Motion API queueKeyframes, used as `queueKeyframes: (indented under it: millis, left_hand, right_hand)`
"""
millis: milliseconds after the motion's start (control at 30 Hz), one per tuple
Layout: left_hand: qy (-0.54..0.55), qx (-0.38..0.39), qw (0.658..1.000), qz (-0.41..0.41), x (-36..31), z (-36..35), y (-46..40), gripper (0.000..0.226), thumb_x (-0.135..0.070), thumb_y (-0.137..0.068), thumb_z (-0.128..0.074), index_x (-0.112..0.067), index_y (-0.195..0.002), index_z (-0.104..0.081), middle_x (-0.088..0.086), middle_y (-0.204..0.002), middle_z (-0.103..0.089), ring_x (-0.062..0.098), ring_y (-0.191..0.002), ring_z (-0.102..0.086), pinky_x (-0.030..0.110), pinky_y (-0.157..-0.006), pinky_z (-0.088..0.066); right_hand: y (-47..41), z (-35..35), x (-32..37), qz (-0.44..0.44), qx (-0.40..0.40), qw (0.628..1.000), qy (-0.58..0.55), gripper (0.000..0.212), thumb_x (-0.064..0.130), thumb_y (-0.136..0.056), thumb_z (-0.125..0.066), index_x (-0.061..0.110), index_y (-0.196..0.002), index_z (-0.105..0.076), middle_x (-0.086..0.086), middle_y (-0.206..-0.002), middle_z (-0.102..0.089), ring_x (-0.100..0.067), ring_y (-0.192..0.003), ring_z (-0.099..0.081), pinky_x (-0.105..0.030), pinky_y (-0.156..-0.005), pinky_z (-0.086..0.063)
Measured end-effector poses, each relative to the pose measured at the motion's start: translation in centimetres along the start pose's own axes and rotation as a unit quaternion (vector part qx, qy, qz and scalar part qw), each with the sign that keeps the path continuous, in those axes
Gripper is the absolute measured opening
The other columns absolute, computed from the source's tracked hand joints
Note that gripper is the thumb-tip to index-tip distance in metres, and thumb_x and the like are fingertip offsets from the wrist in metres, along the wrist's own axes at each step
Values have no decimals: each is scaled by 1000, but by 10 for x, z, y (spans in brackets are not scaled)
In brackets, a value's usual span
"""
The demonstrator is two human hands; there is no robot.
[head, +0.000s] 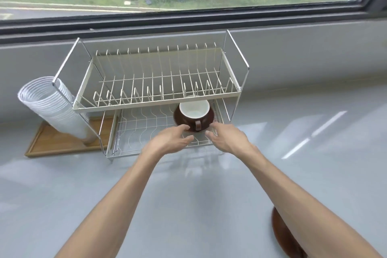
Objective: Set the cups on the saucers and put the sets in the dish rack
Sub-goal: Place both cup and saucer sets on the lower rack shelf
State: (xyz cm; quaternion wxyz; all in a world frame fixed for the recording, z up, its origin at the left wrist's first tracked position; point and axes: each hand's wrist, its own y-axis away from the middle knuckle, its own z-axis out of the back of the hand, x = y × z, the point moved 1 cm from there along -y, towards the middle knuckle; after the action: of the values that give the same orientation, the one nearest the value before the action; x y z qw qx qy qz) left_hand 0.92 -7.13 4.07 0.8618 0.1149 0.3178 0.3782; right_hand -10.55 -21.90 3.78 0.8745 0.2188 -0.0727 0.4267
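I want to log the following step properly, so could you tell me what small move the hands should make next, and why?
Probably draw both hands back toward the counter. The cup already sits on its saucer on the dish rack's lower tier, and the left hand and right hand are open beside it, gripping nothing. Another brown saucer waits by the right forearm.

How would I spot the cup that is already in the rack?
Find the two-tier wire dish rack under the window. On its lower shelf, at the right end, a brown saucer carries the cup. It is brown outside and white inside, handle toward you; the stacked cups left of the rack are clear plastic.
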Motion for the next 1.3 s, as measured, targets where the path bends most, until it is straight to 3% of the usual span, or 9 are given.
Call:
queueKeyframes:
  millis: [67,233,467,667,867,1033,1300]
  left_hand:
    - [-63,7,998,-17,-8,-7,14,57,-50,-99,-45,-28,-152,-38,8,-146,-55,28,-133,-50,35,-100,-41]
    - [-142,-32,988,-58,-30,-32,47,57,-53,-99,-41,-31,-151,-36,6,-149,-48,29,-134,-49,43,-104,-44]
    - [-112,-83,980,-141,-61,-84,79,56,-50,-100,-43,-27,-150,-39,3,-152,-47,28,-136,-47,44,-109,-38]
    - [-113,-127,967,-188,-93,-139,97,52,-50,-100,-40,-28,-147,-42,1,-150,-47,24,-137,-43,42,-104,-42]
    - [-57,-93,974,-197,-124,-187,104,54,-52,-100,-40,-31,-149,-41,-3,-153,-46,20,-139,-43,40,-106,-42]
    - [8,-43,983,-178,-139,-220,108,55,-56,-98,-42,-35,-148,-40,-9,-152,-45,17,-135,-47,37,-101,-41]
    - [105,32,990,-89,-144,-247,99,64,-59,-96,-45,-30,-153,-36,1,-155,-43,22,-135,-49,36,-108,-37]
  right_hand:
    - [21,-1,-7,6,-20,999,29,44,47,-101,-38,25,-136,-52,-9,-128,-66,-34,-120,-59,-42,-88,-45]
    - [77,-5,-33,18,-77,997,4,51,52,-101,-40,27,-146,-44,-1,-143,-55,-27,-131,-51,-44,-100,-44]
    - [148,-23,-87,-35,-161,985,-45,52,50,-102,-43,21,-146,-48,0,-148,-52,-24,-135,-48,-40,-107,-42]
    - [198,-45,-138,-96,-209,969,-87,57,51,-101,-44,20,-149,-44,-7,-154,-46,-24,-144,-39,-41,-114,-35]
    - [236,-63,-182,-173,-212,953,-127,62,57,-97,-46,23,-149,-44,-9,-158,-40,-24,-147,-33,-39,-116,-27]
    - [255,-78,-208,-220,-203,940,-163,64,60,-96,-47,24,-148,-44,-8,-156,-42,-25,-147,-34,-41,-115,-29]
    - [254,-92,-232,-249,-184,913,-267,59,57,-97,-47,23,-146,-45,-2,-149,-48,-23,-139,-43,-36,-110,-35]
